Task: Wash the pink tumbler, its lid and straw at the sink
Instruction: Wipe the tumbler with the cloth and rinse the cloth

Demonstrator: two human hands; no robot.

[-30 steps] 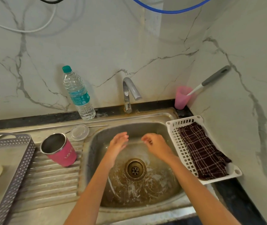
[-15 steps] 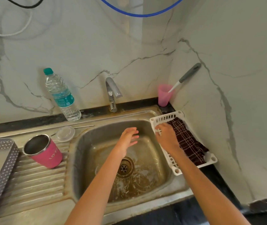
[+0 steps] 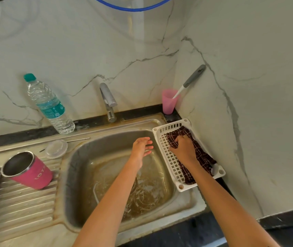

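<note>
Two hands in frame. Your left hand (image 3: 141, 148) hangs over the sink (image 3: 81, 175) basin, fingers straight and spread, holding nothing. Your right hand (image 3: 184, 148) is in the white basket (image 3: 170, 164) on the sink's right edge, fingers curled into the dark checked cloth (image 3: 202, 157), gripping it. Tumbler (image 3: 30, 172) sits on the ribbed drainboard left of the basin, open mouth up, neither hand near it. Lid (image 3: 56, 148) lies flat just behind it. Straw (image 3: 79, 139) lies beside the lid, toward the basin. Water bottle (image 3: 50, 106) stands at the wall, left of the tap (image 3: 108, 102).
</note>
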